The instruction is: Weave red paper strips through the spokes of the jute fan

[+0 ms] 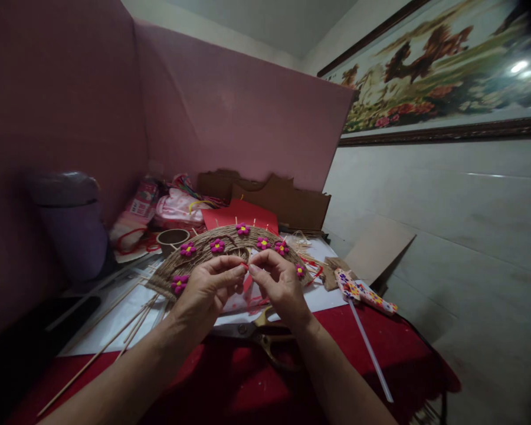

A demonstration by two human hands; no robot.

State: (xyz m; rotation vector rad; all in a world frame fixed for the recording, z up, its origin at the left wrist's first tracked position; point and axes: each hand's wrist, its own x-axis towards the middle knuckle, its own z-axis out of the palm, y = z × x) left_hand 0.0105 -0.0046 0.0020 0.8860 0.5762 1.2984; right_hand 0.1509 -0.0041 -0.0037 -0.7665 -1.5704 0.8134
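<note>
My left hand [207,286] and my right hand [279,284] meet fingertip to fingertip, both pinching a small red piece [245,267]; its exact kind is too small to make out. Just behind them stands a fan-shaped arch wound in brown twine [163,280], with several purple flowers [218,245] on it and thin stick ends poking out along its top. Fingers hide part of its inner edge. Below the hands, scissors with gold-coloured handles [272,342] lie on the red cloth, partly covered by my right wrist.
Thin wooden sticks [95,356] lie at the left, near a purple bin [77,236]. A cardboard tube [172,237], red sheet [241,213] and torn cardboard [287,200] are behind. Right, a flower-patterned piece [365,293] lies by a pale stick [371,354] on the red tablecloth [336,336].
</note>
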